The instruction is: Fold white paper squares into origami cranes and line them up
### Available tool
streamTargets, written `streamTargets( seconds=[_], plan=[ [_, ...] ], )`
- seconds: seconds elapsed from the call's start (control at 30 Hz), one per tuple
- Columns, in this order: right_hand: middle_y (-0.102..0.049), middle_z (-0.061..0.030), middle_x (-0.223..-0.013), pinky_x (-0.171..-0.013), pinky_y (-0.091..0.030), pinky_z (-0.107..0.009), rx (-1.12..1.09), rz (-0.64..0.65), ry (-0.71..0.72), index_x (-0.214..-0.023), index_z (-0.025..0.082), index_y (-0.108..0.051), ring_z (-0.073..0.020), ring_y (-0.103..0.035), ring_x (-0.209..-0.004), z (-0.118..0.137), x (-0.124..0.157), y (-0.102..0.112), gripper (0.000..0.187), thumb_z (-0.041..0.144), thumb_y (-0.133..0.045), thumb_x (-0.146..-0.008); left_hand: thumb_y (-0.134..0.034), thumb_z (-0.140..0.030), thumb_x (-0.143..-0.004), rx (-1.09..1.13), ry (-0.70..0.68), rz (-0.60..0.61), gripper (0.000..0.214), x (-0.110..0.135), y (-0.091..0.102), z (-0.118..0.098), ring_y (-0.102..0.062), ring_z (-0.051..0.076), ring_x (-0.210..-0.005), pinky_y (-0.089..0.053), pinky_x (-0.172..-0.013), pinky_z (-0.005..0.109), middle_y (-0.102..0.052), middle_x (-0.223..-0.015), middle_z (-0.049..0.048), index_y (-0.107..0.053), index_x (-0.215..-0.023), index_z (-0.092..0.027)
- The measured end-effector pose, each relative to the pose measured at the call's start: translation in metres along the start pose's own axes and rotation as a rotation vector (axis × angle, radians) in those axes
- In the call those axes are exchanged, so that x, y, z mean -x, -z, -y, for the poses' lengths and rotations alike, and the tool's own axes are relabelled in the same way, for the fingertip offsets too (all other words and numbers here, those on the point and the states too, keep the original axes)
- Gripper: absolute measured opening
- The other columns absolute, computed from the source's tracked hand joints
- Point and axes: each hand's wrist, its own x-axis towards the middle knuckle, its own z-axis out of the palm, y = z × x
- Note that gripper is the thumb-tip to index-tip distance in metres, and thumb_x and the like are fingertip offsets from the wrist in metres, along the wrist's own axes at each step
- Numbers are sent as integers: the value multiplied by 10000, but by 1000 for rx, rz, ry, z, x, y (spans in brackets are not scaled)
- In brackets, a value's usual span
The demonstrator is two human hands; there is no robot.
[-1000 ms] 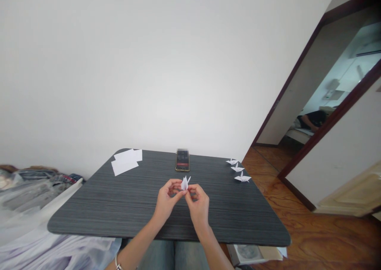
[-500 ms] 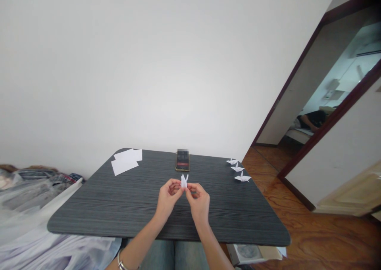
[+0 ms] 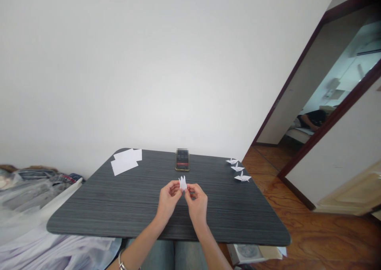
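Observation:
A small folded piece of white paper (image 3: 183, 183) with several points sticking up is held above the dark table (image 3: 125, 210). My left hand (image 3: 169, 196) pinches its left side between thumb and fingers. On the opposite side, my right hand (image 3: 196, 198) pinches its right edge. Both hands are closed on the same piece. Three finished paper cranes, the nearest one (image 3: 242, 178) with wings spread, stand in a row at the table's right edge. White paper sheets (image 3: 124, 162) overlap at the far left corner.
A phone (image 3: 182, 159) leans upright near the table's back edge, against the white wall. Plastic-covered cloth (image 3: 35, 222) lies left of the table. An open box (image 3: 248, 253) sits below the front right edge. Through the doorway, a person (image 3: 311, 120) is partly visible.
Between my fingers the folded paper has turned and moved slightly left and down, showing a broader face with more points. My right hand has shifted a little left.

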Motion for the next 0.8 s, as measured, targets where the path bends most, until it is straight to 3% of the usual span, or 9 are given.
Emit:
streamTargets(
  seconds=[0.3,0.6,0.8],
  plan=[
    [-559,-18,-724,-531,-443,-213,-102,60,7,-775,169,-604,-143,-553,-668,-2,0,0,116,177,-489,-759,-618,-219,-693,-41,-73,84,151,1,4,-1,-608,161,-749,-456,-738,264,-666,-781,42,-598,-808,-123],
    [-543,-28,-754,-563,-459,-223,-90,-10,70,-725,176,-600,-147,-542,-711,6,2,1,118,205,-509,-794,-597,-234,-717,-118,-128,83,125,3,5,-4,-578,145,-714,-446,-685,234,-651,-746,27,-602,-776,-124],
    [-525,-25,-754,-556,-453,-223,-148,15,70,-711,178,-600,-148,-533,-723,4,1,2,109,207,-529,-788,-603,-223,-710,-148,-149,65,114,3,7,-2,-570,134,-672,-451,-645,221,-636,-712,16,-617,-769,-126]
  ],
)
